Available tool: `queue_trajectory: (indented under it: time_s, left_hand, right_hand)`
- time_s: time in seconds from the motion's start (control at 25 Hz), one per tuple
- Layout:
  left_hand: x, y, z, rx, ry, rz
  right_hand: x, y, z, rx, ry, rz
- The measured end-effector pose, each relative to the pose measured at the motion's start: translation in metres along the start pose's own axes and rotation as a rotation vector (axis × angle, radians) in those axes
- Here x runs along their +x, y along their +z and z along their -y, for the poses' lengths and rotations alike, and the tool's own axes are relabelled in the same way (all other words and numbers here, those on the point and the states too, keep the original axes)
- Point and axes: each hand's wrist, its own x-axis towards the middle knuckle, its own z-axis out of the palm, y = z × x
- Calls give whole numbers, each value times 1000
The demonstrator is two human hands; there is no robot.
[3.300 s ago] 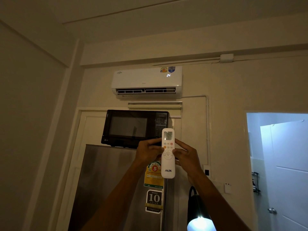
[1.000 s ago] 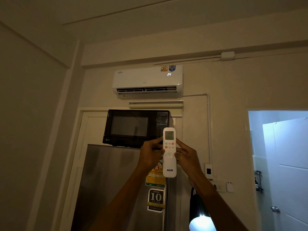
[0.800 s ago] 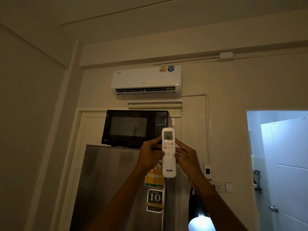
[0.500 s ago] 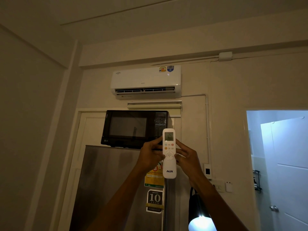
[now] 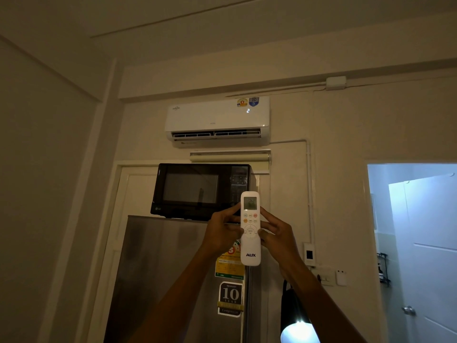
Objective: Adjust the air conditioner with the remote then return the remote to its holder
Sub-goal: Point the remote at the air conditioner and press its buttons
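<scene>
A white remote marked AUX stands upright in front of me, screen at the top, aimed at the wall. My left hand grips its left side and my right hand grips its right side, thumbs near the round button pad. High on the wall hangs the white air conditioner, its flap open; a lit "2" shows on its front at the right. A small white box on the wall right of my right arm may be the holder; I cannot tell.
A black microwave sits on a steel fridge directly behind the remote. A black bag or lamp with a bright spot hangs low beside the fridge. An open doorway to a lit room is at the right.
The air conditioner's display read 24 one second ago, went dark, and now shows a "2". My hands and the remote have stayed almost in place.
</scene>
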Motion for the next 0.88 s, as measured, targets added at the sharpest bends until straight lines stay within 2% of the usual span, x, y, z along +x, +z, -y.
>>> queue_trajectory:
  time_s: [0.64, 0.88]
  left_hand:
    - [3, 13, -8, -70, -25, 11]
    - [20, 45, -6, -130, -49, 38]
  right_hand:
    - [5, -13, -12, 10, -10, -37]
    - [20, -43, -29, 9, -8, -56]
